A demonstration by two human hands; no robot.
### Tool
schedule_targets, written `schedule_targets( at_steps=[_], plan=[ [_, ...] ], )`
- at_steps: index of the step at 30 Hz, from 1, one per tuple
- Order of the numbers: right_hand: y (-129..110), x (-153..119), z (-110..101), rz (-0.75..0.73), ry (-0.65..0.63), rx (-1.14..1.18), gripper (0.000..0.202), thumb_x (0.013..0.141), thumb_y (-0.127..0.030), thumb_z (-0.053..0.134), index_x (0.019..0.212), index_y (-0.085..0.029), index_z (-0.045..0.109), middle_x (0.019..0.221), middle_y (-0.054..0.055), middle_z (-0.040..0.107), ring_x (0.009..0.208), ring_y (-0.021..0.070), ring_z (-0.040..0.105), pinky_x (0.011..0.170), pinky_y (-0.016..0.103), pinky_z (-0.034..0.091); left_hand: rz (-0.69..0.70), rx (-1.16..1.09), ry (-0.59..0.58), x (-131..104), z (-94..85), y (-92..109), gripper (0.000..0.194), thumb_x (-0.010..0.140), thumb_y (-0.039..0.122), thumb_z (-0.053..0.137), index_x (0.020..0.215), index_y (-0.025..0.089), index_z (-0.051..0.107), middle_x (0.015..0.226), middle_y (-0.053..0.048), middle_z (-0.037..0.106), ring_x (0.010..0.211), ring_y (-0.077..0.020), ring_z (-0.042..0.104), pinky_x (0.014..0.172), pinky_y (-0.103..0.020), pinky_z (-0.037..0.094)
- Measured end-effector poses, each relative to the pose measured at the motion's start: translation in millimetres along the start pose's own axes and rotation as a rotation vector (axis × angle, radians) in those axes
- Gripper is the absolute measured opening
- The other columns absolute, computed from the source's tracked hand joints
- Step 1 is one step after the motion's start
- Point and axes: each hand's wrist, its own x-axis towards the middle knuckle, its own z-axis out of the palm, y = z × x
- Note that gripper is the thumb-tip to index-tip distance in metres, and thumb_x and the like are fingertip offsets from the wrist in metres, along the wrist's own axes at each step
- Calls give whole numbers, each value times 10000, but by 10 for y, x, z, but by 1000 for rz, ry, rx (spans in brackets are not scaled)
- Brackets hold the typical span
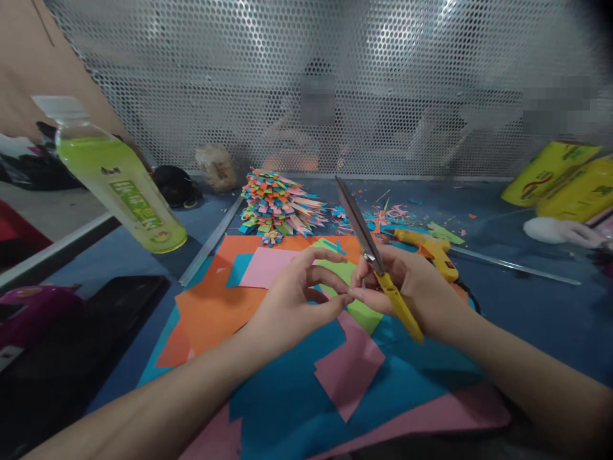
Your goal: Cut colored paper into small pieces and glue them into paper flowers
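Scissors (pixel 366 239) with yellow handles rest in my right hand (pixel 414 284), their blades pointing up and away. The thumb and index finger of that hand meet the fingertips of my left hand (pixel 301 294). My left hand is curled, thumb and a finger closed in a pinch; whatever is between these fingertips is too small to make out. Below both hands lies a pink paper piece (pixel 352 367) with a cut edge, on blue paper (pixel 282 383). Green paper (pixel 366 313), orange paper (pixel 218 306) and light pink paper (pixel 268 265) lie around them.
Behind the papers stands a cone of layered coloured paper strips (pixel 280 204). Paper scraps (pixel 383 217) lie beside a yellow glue gun (pixel 428 249). A green drink bottle (pixel 119 179) stands left, near a dark phone-like slab (pixel 110 319). Yellow packets (pixel 550 176) sit right, before a perforated metal panel (pixel 215 76).
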Motion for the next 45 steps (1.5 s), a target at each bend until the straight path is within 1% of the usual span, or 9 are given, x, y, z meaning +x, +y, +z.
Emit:
schedule_targets(
  at_steps=[7, 10, 14, 18, 23, 26, 34, 40, 45],
  plan=[
    [-45, -8, -6, 3, 3, -27, 335, 562, -296, 751, 701, -200, 462, 724, -9, 562, 601, 115, 528, 563, 248, 450, -61, -92, 23, 21, -11, 55, 387, 668, 153, 693, 999, 185, 494, 648, 15, 659, 532, -104, 596, 480, -197, 448],
    [-78, -3, -16, -47, 55, -34, 354, 560, -348, 756, 697, -208, 461, 701, -13, 537, 616, 126, 519, 573, 258, 448, -80, -178, 99, 39, -29, 106, 382, 639, 131, 714, 958, 171, 508, 600, 30, 654, 502, -85, 583, 497, -184, 454],
    [-105, -10, -61, -65, 138, -125, 349, 620, -450, 706, 692, -212, 462, 663, -16, 481, 589, 121, 472, 525, 248, 416, -1, -316, 213, 51, -69, 141, 354, 643, 152, 731, 905, 180, 494, 586, 47, 650, 503, -76, 580, 520, -181, 458],
    [-32, -57, -87, -73, 7, -125, 302, 743, -490, 595, 750, -213, 475, 696, -12, 468, 621, 126, 469, 536, 245, 410, 80, -432, 292, 43, -86, 158, 338, 655, 151, 730, 900, 192, 501, 593, 54, 649, 529, -67, 571, 537, -176, 453],
    [55, -118, -36, -84, -142, -270, 229, 799, -427, 567, 786, -209, 497, 714, -15, 478, 640, 123, 473, 557, 239, 407, 146, -542, 330, 22, -82, 190, 306, 660, 123, 717, 868, 206, 509, 615, 58, 663, 561, -71, 587, 518, -163, 450],
    [69, -124, -7, -68, -151, -316, 213, 816, -395, 553, 783, -199, 477, 706, -18, 458, 631, 115, 466, 548, 229, 409, 143, -519, 333, 9, -84, 194, 292, 668, 123, 711, 862, 204, 508, 628, 54, 670, 558, -71, 590, 521, -163, 459],
    [54, -125, 5, 63, -176, -198, 196, 796, -373, 567, 817, -206, 468, 726, -22, 463, 644, 109, 465, 568, 219, 448, 188, -371, 274, -5, -59, 217, 289, 671, 114, 695, 839, 188, 472, 626, 43, 658, 489, -73, 577, 462, -175, 477],
    [12, -97, 34, 65, -115, -260, 276, 724, -433, 613, 739, -202, 461, 661, -21, 456, 592, 117, 462, 521, 233, 434, 223, -200, 268, -23, -32, 192, 283, 701, 109, 670, 861, 211, 460, 682, 38, 654, 587, -87, 608, 474, -172, 478],
    [29, -62, 56, 50, -46, -302, 327, 672, -467, 641, 756, -190, 490, 681, -3, 494, 601, 133, 484, 525, 258, 424, 156, -161, 229, -25, -28, 176, 300, 713, 118, 658, 896, 212, 439, 694, 27, 657, 586, -91, 608, 471, -177, 472]
  ],
)
